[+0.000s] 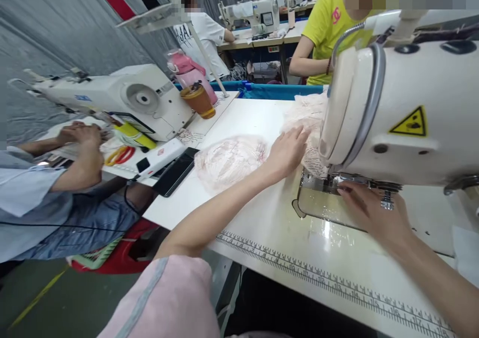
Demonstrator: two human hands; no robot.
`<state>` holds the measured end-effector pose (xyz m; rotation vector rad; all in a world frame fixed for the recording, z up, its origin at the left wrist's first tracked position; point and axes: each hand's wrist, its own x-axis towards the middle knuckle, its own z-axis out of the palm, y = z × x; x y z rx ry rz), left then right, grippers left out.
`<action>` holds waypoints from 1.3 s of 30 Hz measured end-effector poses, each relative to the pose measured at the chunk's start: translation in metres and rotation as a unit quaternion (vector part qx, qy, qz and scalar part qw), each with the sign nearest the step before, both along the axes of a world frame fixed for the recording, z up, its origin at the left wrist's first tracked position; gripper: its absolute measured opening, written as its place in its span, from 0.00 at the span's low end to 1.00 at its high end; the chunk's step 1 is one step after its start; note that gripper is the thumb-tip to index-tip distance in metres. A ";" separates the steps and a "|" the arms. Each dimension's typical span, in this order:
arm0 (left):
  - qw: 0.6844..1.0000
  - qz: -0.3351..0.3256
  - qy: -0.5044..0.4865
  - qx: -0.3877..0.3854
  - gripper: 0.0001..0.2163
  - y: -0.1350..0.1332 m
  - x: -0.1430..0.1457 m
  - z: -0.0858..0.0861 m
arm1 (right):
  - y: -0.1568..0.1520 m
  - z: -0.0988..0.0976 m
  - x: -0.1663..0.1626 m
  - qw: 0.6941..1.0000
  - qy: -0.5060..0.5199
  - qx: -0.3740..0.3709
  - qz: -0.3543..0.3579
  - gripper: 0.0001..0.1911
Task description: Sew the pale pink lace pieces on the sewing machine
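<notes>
- Head view, only 1 cam: left hand [288, 151] lies flat, palm down, on the pale pink lace fabric [312, 123] at the left of the sewing machine [400, 108]. Fingers spread and pressing, not pinching.
- Right hand [368, 210] sits on the metal bed plate [318, 205] just under the machine head, fingers loosely extended twd the presser foot area. Can't tell if they pin any cloth; nothing visibly gripped.
- Fabric runs from the back of the table [262, 213] under the left palm and down to the needle zone; the needle itself is hidden by the machine head.
- A 2nd bundle, lace in a clear bag [230, 161], lies just left of the left hand, apart from it.
- To do this step well, imo: keep the left palm flat w/ light even pressure so the lace feeds w/o stretching; keep right fingertips beside the foot, never in front of the needle; hold the edge parallel to the foot, smooth puckers before they reach it.
- Printed ruler strip [337, 283] runs along the table's near edge.
- Nearby: a co-worker's hands [80, 133] at another machine [123, 98] on the left; black phone [175, 170] near the table corner; person in yellow shirt [325, 28] behind.
</notes>
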<state>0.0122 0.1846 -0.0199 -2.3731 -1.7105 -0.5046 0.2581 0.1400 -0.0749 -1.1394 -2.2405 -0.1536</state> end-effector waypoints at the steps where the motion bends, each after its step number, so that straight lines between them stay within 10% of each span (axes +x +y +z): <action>1: 1.000 0.021 0.009 0.003 0.18 -0.012 -0.010 -0.003 | 0.000 0.001 0.000 1.000 -0.001 0.005 0.002 0.13; 5: 0.986 0.153 0.045 0.054 0.22 -0.066 -0.056 -0.016 | 0.000 0.004 -0.003 1.000 0.010 -0.006 0.018 0.13; 9: 0.991 0.116 0.037 0.052 0.15 -0.097 -0.075 -0.018 | 0.000 0.004 -0.004 0.999 0.026 -0.021 0.017 0.13; 13: 0.997 -0.032 -0.055 -0.036 0.14 -0.112 -0.045 -0.008 | -0.001 0.002 -0.005 0.998 0.036 -0.051 -0.001 0.14; 19: 0.914 -0.334 -0.142 -0.182 0.12 -0.129 0.012 0.009 | 0.000 0.007 -0.007 1.000 -0.006 -0.024 -0.002 0.17; 25: 0.974 -0.220 -0.020 -0.051 0.17 -0.117 0.028 -0.003 | -0.002 0.018 -0.006 0.992 -0.051 0.024 0.112 0.18; 39: 0.973 -0.223 0.050 -0.018 0.19 -0.085 0.027 -0.023 | -0.006 0.020 -0.007 0.986 -0.051 0.085 0.131 0.14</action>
